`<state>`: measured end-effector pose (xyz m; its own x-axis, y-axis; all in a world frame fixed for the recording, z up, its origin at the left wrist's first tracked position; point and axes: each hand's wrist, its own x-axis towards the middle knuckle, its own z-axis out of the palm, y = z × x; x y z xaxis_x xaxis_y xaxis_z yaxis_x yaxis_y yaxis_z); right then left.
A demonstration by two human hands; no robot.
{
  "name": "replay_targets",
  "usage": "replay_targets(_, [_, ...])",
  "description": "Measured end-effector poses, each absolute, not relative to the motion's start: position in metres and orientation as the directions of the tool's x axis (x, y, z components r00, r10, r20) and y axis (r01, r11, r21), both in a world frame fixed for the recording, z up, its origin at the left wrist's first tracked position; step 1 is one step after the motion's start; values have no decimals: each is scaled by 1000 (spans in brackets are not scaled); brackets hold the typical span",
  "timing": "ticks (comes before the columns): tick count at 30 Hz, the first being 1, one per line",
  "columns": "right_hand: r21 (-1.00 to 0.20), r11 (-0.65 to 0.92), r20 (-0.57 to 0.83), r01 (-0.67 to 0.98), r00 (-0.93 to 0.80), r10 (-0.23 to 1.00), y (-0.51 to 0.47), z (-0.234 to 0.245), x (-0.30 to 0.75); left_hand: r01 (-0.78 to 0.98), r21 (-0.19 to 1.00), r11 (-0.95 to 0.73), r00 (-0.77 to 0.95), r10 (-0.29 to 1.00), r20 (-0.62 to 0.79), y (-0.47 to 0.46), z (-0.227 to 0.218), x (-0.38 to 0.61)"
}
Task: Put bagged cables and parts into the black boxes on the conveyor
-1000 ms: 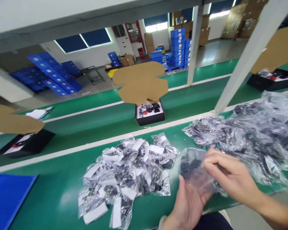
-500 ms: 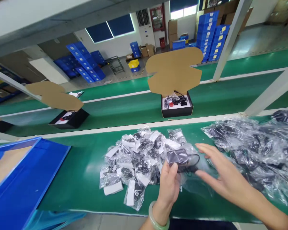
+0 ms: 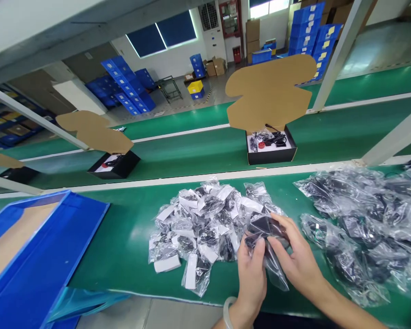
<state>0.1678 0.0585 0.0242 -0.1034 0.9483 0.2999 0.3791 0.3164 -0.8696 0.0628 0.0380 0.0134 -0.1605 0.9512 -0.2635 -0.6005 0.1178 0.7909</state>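
Note:
Both my hands hold one clear plastic bag with a black part inside, low over the green bench. My left hand grips it from below with the thumb on top. My right hand closes on it from the right. Just left of them lies a heap of small bagged black parts with white labels. A larger heap of clear bags with black parts spreads to the right.
A blue bin with a cardboard liner sits at the left bench edge. Beyond a white strip, the green conveyor carries open black boxes with cardboard lids. White frame posts rise at the right.
My right hand, open beside the bag before, has closed onto it. Both hands have drawn the bag nearer to me. The view has shifted left, showing more of the blue bin.

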Motion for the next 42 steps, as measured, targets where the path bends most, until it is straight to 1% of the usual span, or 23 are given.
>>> replay_targets(3, [-932,265,270,248,-14,963,50,19,160,-639,762,105,-203,933,-298,38,15,66])
replay_targets(5, [-950,253,258,181,6,966,46,17,158,-656,748,99,-208,929,-305,36,13,66])
replay_targets(7, [-954,251,245,164,-56,968,45,15,158,-669,738,90,-190,939,-287,35,10,65])
replay_targets(10, [-947,271,228,170,-233,945,44,12,161,-653,755,67,-135,970,-203,33,8,60])
replay_targets(12, [-947,282,229,152,-292,928,43,9,162,-631,773,68,-80,985,-153,34,10,56])
replay_targets(15, [-962,251,217,108,-259,941,38,5,161,-649,756,85,-19,992,-128,36,14,54])
replay_targets(17, [-975,206,183,87,-222,958,35,4,161,-650,756,77,2,995,-99,37,16,52])
replay_targets(19, [-985,159,138,71,-240,961,35,7,162,-590,805,64,27,998,-60,38,17,49])
replay_targets(22, [-995,91,69,47,-342,937,40,15,166,-437,898,52,105,994,-6,39,20,40])
replay_targets(24, [-998,62,56,8,-351,935,43,18,166,-363,931,38,140,990,14,40,22,36])
replay_targets(26, [-997,48,63,-61,-282,957,42,17,162,-381,923,50,105,994,-11,41,23,37])
replay_targets(28, [-991,46,69,-129,-179,981,39,11,155,-500,862,88,24,996,-88,41,23,43])
replay_targets(30, [-988,50,66,-149,-106,992,35,4,150,-614,780,123,-31,983,-179,41,21,50])
replay_targets(31, [-989,48,63,-140,-111,992,34,1,149,-641,756,136,-45,976,-214,41,21,52])
replay_targets(33, [-995,45,61,-84,-196,979,34,-1,149,-644,751,146,-71,966,-249,41,20,54])
replay_targets(36, [-993,82,45,88,-363,931,39,4,157,-620,775,125,-80,972,-221,41,21,50])
replay_targets(39, [-963,133,23,234,-420,907,45,9,165,-605,782,150,-26,978,-208,43,26,44])
replay_targets(42, [-956,116,-16,268,-445,895,44,9,166,-599,779,186,-45,963,-264,48,31,39])
